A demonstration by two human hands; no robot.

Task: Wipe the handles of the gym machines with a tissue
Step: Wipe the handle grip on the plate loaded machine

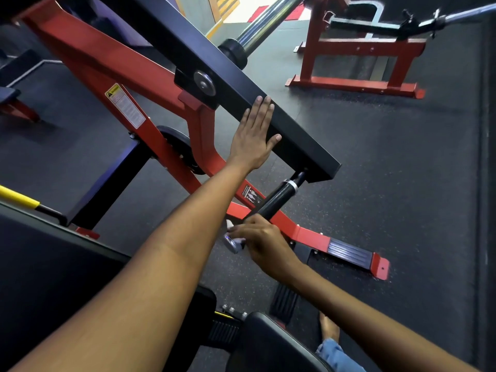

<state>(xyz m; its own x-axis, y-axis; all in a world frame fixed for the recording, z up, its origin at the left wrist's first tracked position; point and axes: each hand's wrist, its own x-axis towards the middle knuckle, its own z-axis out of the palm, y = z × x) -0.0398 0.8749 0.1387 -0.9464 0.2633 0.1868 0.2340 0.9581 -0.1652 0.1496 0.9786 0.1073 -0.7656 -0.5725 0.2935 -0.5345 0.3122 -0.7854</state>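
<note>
A black rubber handle sticks out from the lower end of the machine's black lever arm and ends in a chrome cap. My right hand is curled round the handle's near end. A bit of white tissue shows under its fingers. My left hand lies flat with straight fingers against the side of the black lever arm, above the handle.
The machine's red frame runs from top left down to a foot plate on the dark rubber floor. A chrome barbell sleeve juts out at the top. Another red rack stands at the back right. A black pad sits near left.
</note>
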